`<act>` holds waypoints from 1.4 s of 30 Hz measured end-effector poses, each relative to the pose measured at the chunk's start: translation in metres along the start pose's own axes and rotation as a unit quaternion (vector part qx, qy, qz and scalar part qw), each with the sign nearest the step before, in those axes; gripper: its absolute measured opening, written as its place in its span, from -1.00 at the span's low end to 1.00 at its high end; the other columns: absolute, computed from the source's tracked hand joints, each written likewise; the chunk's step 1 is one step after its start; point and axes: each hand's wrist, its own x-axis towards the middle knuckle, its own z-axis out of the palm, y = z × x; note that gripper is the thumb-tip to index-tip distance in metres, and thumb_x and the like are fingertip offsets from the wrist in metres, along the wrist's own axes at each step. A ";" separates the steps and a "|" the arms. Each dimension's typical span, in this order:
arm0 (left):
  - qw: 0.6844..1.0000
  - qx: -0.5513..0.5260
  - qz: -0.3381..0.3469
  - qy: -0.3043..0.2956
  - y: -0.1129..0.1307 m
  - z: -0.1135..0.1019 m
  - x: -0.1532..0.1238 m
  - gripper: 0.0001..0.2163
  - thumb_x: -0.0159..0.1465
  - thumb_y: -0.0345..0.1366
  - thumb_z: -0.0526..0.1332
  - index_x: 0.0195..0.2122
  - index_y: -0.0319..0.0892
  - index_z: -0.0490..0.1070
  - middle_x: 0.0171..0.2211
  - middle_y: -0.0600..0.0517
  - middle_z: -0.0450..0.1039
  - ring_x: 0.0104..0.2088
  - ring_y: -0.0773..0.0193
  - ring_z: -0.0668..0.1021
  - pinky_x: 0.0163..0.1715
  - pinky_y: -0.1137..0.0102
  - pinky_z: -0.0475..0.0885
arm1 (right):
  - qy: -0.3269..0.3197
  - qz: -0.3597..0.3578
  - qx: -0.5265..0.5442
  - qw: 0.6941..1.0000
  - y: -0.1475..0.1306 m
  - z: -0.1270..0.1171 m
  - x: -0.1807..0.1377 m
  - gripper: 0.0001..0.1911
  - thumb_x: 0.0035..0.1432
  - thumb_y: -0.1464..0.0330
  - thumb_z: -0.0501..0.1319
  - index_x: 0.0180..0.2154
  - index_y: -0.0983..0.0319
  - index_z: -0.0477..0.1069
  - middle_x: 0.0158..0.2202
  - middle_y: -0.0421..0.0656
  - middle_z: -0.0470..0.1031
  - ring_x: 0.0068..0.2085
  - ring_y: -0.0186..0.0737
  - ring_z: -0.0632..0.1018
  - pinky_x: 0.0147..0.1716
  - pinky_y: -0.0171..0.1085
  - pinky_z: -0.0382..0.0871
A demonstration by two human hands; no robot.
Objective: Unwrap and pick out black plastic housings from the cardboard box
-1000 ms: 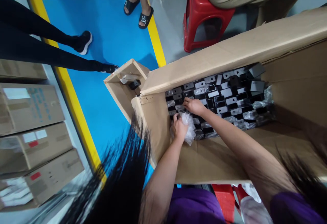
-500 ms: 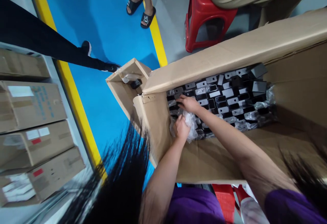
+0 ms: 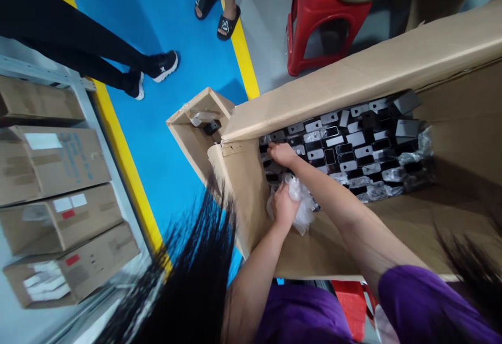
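Note:
A large cardboard box (image 3: 353, 80) stands open in front of me. Along its far side lie many small black, grey and white boxes (image 3: 347, 148) that look like phone boxes, packed in rows, some in clear plastic. My left hand (image 3: 285, 205) is closed on crumpled clear plastic bags (image 3: 304, 210) near the left end. Just beyond it my right hand (image 3: 281, 154) reaches down onto the leftmost small boxes, fingers bent together. What its fingertips grip, if anything, is hidden.
A smaller open carton (image 3: 188, 124) with a black item in it adjoins the left end. Shelved cartons (image 3: 70, 156) line the left. A person in black trousers (image 3: 98, 46) walks the blue aisle; another in slippers (image 3: 229, 24) stands beyond. Someone sits on a red stool (image 3: 325, 14).
My left hand has drawn the plastic bags slightly toward me. My right hand has shifted a little left over the small boxes. The person in black trousers has stepped into a new stance.

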 end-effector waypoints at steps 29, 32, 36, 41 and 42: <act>0.979 -0.126 -0.072 0.142 0.004 -0.009 0.013 -0.25 0.27 -0.26 0.31 0.43 -0.09 -0.01 0.21 -0.12 0.46 0.08 0.11 0.61 0.00 0.40 0.49 | 0.048 -0.071 0.449 0.889 0.030 -0.022 -0.044 -0.67 0.27 0.13 0.11 -0.24 0.28 0.39 -0.20 -0.03 0.63 -0.15 -0.20 0.62 -0.12 -0.23 0.46; 0.985 -0.109 -0.086 0.103 0.007 -0.009 0.015 -0.45 0.29 -0.25 0.29 0.31 -0.13 0.28 0.09 -0.13 0.57 0.04 0.10 0.63 -0.04 0.40 0.50 | -0.046 -0.102 0.491 0.864 0.038 -0.026 -0.059 -0.58 0.20 0.03 0.21 -0.30 0.30 0.46 -0.28 -0.06 0.63 -0.20 -0.19 0.62 -0.14 -0.23 0.46; 0.993 -0.097 -0.061 0.000 0.007 -0.006 -0.005 -0.77 0.22 -0.27 0.34 -0.10 -0.17 0.59 -0.13 -0.12 0.67 -0.07 0.10 0.67 -0.11 0.40 0.51 | -0.043 -0.048 0.363 0.930 0.044 -0.023 -0.076 -0.61 0.33 0.14 0.11 -0.20 0.31 0.55 -0.22 -0.05 0.63 -0.19 -0.20 0.62 -0.11 -0.25 0.45; 0.989 -0.061 0.049 -0.121 -0.011 -0.019 -0.043 -0.76 0.17 -0.37 0.34 -0.11 -0.13 0.58 -0.15 -0.05 0.68 -0.13 0.15 0.67 -0.09 0.35 0.53 | 0.026 -0.016 0.064 0.998 0.015 0.000 -0.080 -0.39 0.20 0.32 0.32 0.26 0.22 0.31 0.32 0.11 0.26 0.17 0.05 0.47 0.08 -0.10 0.38; 0.988 -0.053 0.059 -0.130 -0.015 -0.022 -0.047 -0.74 0.16 -0.40 0.33 -0.11 -0.12 0.58 -0.14 -0.04 0.68 -0.13 0.15 0.67 -0.08 0.34 0.53 | 0.026 -0.011 0.022 0.999 0.008 0.004 -0.078 -0.39 0.22 0.33 0.31 0.27 0.22 0.28 0.33 0.13 0.24 0.19 0.06 0.45 0.08 -0.09 0.38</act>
